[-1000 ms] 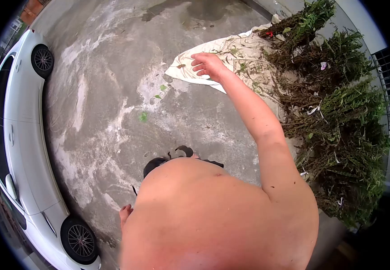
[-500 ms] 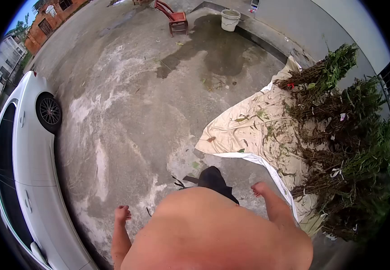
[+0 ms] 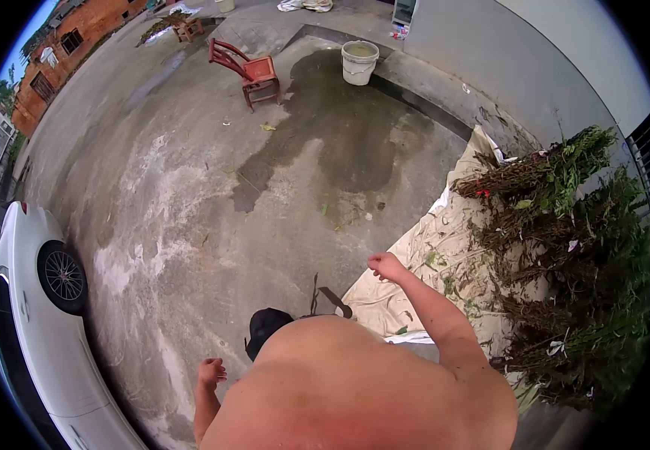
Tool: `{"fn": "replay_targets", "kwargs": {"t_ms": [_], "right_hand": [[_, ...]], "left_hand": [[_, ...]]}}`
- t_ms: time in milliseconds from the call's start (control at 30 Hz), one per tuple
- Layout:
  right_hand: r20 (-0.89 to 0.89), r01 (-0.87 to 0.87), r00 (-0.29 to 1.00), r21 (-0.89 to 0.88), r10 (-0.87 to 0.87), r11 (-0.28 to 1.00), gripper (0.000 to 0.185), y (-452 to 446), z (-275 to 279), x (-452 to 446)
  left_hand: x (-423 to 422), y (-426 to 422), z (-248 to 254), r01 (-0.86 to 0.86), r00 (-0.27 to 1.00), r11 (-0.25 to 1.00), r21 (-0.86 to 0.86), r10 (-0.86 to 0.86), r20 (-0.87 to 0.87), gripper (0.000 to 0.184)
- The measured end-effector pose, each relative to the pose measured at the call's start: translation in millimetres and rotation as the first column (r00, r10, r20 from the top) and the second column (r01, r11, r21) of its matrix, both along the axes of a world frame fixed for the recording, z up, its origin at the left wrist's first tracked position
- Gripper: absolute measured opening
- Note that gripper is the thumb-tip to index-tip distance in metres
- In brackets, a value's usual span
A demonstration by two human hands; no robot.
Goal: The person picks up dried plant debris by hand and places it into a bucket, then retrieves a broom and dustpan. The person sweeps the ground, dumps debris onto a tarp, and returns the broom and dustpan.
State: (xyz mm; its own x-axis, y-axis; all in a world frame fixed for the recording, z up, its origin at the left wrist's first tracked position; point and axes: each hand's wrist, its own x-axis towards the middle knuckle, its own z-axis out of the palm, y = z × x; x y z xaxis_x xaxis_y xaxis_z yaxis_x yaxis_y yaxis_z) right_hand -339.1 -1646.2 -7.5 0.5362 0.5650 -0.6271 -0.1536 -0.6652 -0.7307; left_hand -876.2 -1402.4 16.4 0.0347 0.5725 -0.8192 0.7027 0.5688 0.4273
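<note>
My left hand (image 3: 211, 373) hangs low beside my body above the concrete, its fingers half curled and a little apart, with nothing visible in them. Swung forward, my right hand (image 3: 386, 268) is over the near-left edge of a cream cloth (image 3: 415, 247); its fingers are loosely bent and no held thing shows. The cloth lies spread on the ground with loose leaves on it. Bundles of cut leafy plants (image 3: 565, 247), dry brown stems with green tips, lie along its right side, apart from my hand. Beyond my belly, dark clothing (image 3: 266, 324) shows in part.
A white car (image 3: 43, 330) stands at the left. Ahead are a red wooden chair (image 3: 257, 71) and a white bucket (image 3: 359, 62) beside a wet patch (image 3: 355, 142). A low concrete step (image 3: 434, 90) runs along the grey wall (image 3: 490, 64).
My view has moved forward and turned, with the chair and bucket now larger and further left. My right arm has swung forward; my left hand stays low.
</note>
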Motion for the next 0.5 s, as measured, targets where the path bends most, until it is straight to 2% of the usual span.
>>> {"fn": "replay_targets", "kwargs": {"t_ms": [67,100,200,233,267,300,333,367,400,433,467,500], "right_hand": [[0.004,0.015,1.000,0.061,-0.016,0.998,0.030,63.9,10.9,46.0],[0.004,0.019,1.000,0.113,-0.020,0.993,0.031,90.8,10.5,68.5],[-0.053,0.069,0.996,0.050,-0.066,0.996,0.032,134.8,-44.0,127.9],[-0.056,0.057,0.997,-0.062,-0.060,0.996,0.029,137.3,-63.5,144.2],[-0.046,0.048,0.997,-0.190,-0.058,0.981,0.021,132.8,-84.3,160.2],[-0.104,0.019,0.993,-0.324,-0.055,0.946,0.017,123.2,-87.8,173.5],[-0.162,0.000,0.984,-0.435,-0.078,0.900,0.015,116.8,-87.8,188.4],[-0.145,-0.212,0.975,-0.405,0.167,0.889,0.015,103.0,-101.1,207.9],[-0.129,-0.420,0.906,-0.385,0.403,0.822,0.015,87.4,-115.0,226.9],[-0.196,-0.165,0.976,-0.395,0.092,0.904,0.022,81.8,-113.9,241.7],[-0.256,0.096,0.941,-0.425,-0.221,0.900,0.031,84.5,-111.6,254.8],[-0.264,0.116,0.932,-0.433,-0.249,0.894,0.031,90.8,-112.9,267.1]], "left_hand": [[27.2,38.9,-12.5,-0.059,0.998,0.996,-0.073,0.056,-0.031,0.027],[29.7,63.2,-35.7,-0.088,0.995,0.990,-0.108,0.083,-0.046,0.027],[43.4,157.0,-115.1,-0.188,0.982,0.957,-0.222,0.175,-0.075,0.029],[64.5,193.1,-126.9,-0.248,0.969,0.945,-0.212,0.240,-0.063,0.030],[99.7,229.4,-133.7,-0.207,0.970,0.967,-0.150,0.183,-0.158,0.028],[139.8,253.8,-117.1,-0.026,0.997,0.998,-0.054,0.022,-0.068,0.027],[193.3,299.2,-103.4,0.057,0.998,0.998,-0.024,-0.058,-0.034,0.026],[256.9,342.8,-76.9,0.136,0.991,0.991,0.012,-0.136,-0.003,0.026],[318.6,382.6,-60.4,0.103,0.994,0.993,-0.053,-0.104,-0.030,0.026],[375.5,418.3,-49.9,0.157,0.988,0.987,-0.015,-0.157,-0.003,0.028],[428.4,454.5,-48.0,0.205,0.978,0.978,0.020,-0.206,0.023,0.030],[459.0,471.4,-49.1,0.233,0.972,0.973,0.010,-0.233,0.014,0.030]]}}
